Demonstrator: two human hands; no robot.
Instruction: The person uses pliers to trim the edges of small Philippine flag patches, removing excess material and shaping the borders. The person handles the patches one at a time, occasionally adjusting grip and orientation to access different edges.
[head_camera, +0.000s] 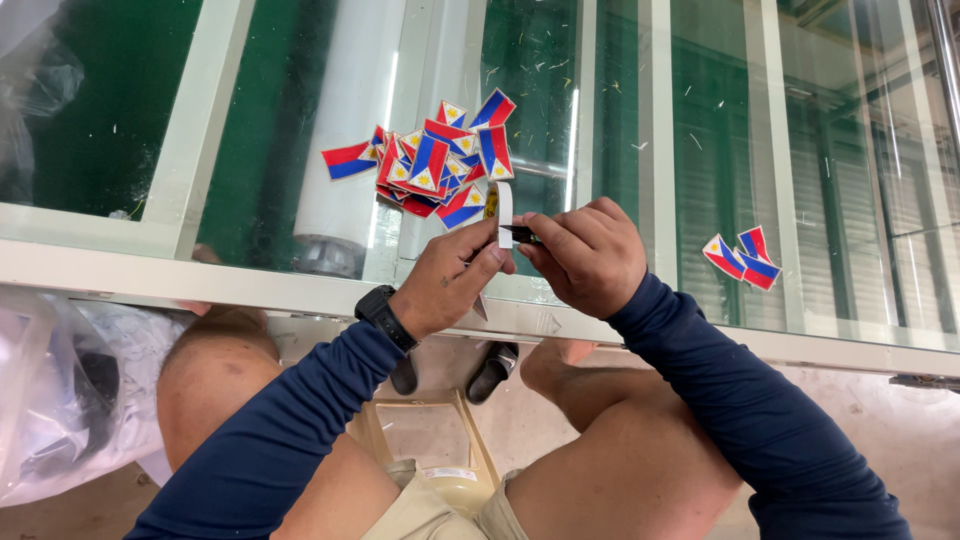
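My left hand (450, 285) pinches a smooth white paper strip (504, 213); my right hand (590, 255) holds a small dark matt tool (522, 234). The tabletop (700, 150) across the frame's upper half is glossy glass framed in painted metal. The flag stickers (440, 165) at upper centre look shiny. My sleeves (270, 440) are matt knit cloth.
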